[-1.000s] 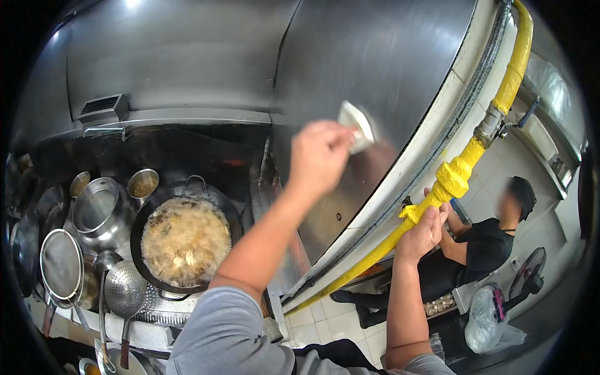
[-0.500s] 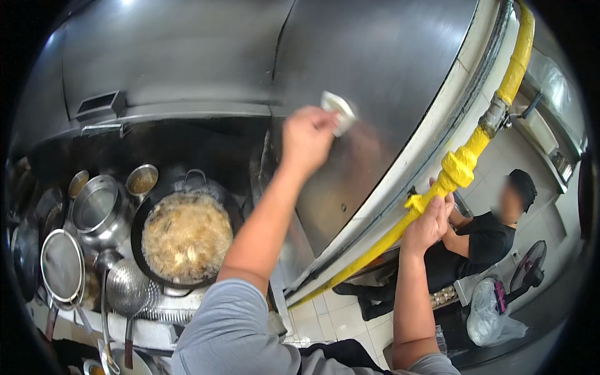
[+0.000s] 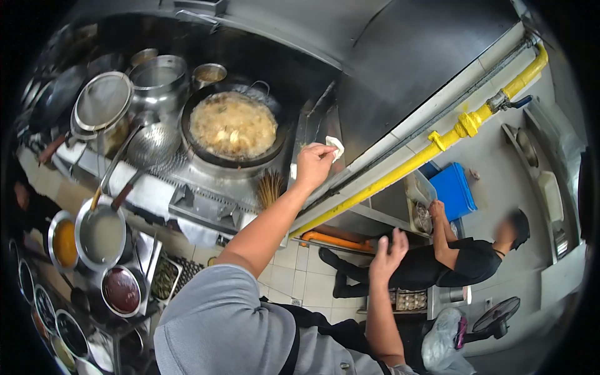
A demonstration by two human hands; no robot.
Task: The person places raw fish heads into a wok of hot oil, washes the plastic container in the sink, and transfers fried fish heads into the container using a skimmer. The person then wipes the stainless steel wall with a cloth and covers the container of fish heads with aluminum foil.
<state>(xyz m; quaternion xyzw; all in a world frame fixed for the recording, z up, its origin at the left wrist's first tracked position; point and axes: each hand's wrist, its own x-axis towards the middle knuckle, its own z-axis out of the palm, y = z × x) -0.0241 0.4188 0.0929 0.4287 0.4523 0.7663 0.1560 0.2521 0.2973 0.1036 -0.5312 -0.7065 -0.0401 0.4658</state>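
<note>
My left hand point(image 3: 315, 165) pinches a small white folded cloth point(image 3: 335, 148) between thumb and fingertips. It is held in front of the metal wall panel's lower edge, to the right of a black wok point(image 3: 194, 147) of bubbling oil with pieces of food in it. My right hand point(image 3: 389, 255) is empty, with its fingers apart, below the yellow gas pipe point(image 3: 400, 159) and not touching it. In the picture it lies beside the co-worker's dark trousers.
A bamboo brush point(image 3: 270, 189) stands beside the stove. A perforated skimmer point(image 3: 156, 147), a round strainer point(image 3: 104, 101) and a metal pot point(image 3: 158, 78) are left of the wok. Sauce bowls point(image 3: 121, 290) crowd the lower left. A co-worker point(image 3: 462, 262) in black works at the right, near a blue container point(image 3: 453, 190).
My right hand has let go of the yellow pipe and dropped lower. My left hand, still with the cloth, has come down from the metal panel. The view has turned lower.
</note>
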